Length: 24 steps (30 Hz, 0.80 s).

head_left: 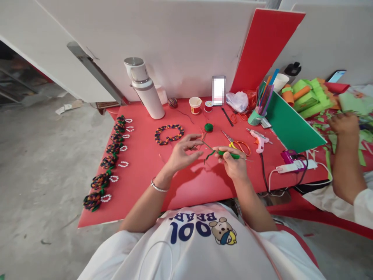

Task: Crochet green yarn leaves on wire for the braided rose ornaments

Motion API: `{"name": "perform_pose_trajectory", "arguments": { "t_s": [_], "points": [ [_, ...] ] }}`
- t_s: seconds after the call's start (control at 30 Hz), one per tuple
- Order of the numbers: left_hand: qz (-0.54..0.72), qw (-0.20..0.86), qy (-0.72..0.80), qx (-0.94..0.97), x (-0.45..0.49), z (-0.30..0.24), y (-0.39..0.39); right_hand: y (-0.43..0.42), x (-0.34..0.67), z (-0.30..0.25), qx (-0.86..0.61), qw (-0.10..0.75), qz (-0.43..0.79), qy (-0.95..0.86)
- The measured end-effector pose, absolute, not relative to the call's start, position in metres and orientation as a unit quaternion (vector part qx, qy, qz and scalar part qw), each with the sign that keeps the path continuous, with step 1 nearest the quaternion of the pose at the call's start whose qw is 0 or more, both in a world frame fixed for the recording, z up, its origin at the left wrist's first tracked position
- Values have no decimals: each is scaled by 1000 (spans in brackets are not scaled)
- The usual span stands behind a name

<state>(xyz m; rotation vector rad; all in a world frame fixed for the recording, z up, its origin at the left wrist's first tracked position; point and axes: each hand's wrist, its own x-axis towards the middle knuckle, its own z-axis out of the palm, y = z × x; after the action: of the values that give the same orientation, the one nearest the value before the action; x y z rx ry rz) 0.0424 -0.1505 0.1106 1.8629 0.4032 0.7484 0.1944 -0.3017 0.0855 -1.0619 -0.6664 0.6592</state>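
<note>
My right hand (235, 166) is closed round a crochet hook (229, 154) with a green handle, and a short dark green crocheted piece (209, 156) hangs by its fingertips. Green yarn (207, 145) stretches from there to my left hand (185, 153), which keeps the strand taut over its fingers, thumb apart. A small green yarn ball (208, 127) lies just beyond both hands. Left of them rests a multicoloured crocheted loop (169, 134). Yellow-and-red scissors (236, 143) lie past my right hand, with a pink glue gun (259, 139) further right.
Dark multicoloured yarn bundles (108, 161) and white bead rings (123, 164) line the red table's left edge. At the back stand a white thermos (148, 95), a paper cup (195, 105) and a pen holder (256, 117). A power strip (295, 166) lies right, near another person's hand (344, 123).
</note>
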Motion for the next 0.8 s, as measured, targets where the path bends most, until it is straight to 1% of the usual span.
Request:
{"name": "perform_pose_trajectory", "arguments": {
  "t_s": [0.1, 0.13, 0.2, 0.23, 0.27, 0.3, 0.43, 0.47, 0.53, 0.6, 0.67, 0.7, 0.8],
  "points": [
    [322, 539, 229, 744, 33, 104, -134, -299, 192, 89, -476, 780, 307, -264],
    [342, 511, 261, 744, 30, 101, -129, -298, 191, 90, -477, 782, 307, -258],
    [386, 400, 332, 762, 25, 96, -122, -296, 189, 91, -482, 781, 308, -253],
    [397, 363, 347, 768, 24, 95, -120, -294, 188, 91, -484, 779, 309, -253],
    [404, 341, 356, 771, 23, 94, -121, -293, 187, 91, -483, 778, 311, -252],
    [405, 340, 355, 771, 23, 95, -122, -292, 186, 92, -482, 779, 313, -252],
    [399, 407, 342, 747, 28, 107, -142, -286, 181, 92, -489, 771, 315, -259],
    [381, 459, 331, 731, 30, 111, -149, -285, 180, 91, -495, 766, 311, -266],
    [276, 609, 301, 679, 35, 117, -162, -284, 177, 89, -506, 754, 303, -289],
    [189, 715, 270, 616, 40, 119, -174, -283, 175, 87, -516, 739, 295, -317],
    [187, 753, 262, 574, 43, 117, -182, -283, 174, 87, -527, 720, 281, -355],
    [206, 759, 270, 555, 44, 114, -184, -284, 174, 88, -531, 707, 274, -378],
    [243, 751, 289, 542, 40, 105, -184, -281, 176, 90, -532, 669, 276, -440]
  ]
}}
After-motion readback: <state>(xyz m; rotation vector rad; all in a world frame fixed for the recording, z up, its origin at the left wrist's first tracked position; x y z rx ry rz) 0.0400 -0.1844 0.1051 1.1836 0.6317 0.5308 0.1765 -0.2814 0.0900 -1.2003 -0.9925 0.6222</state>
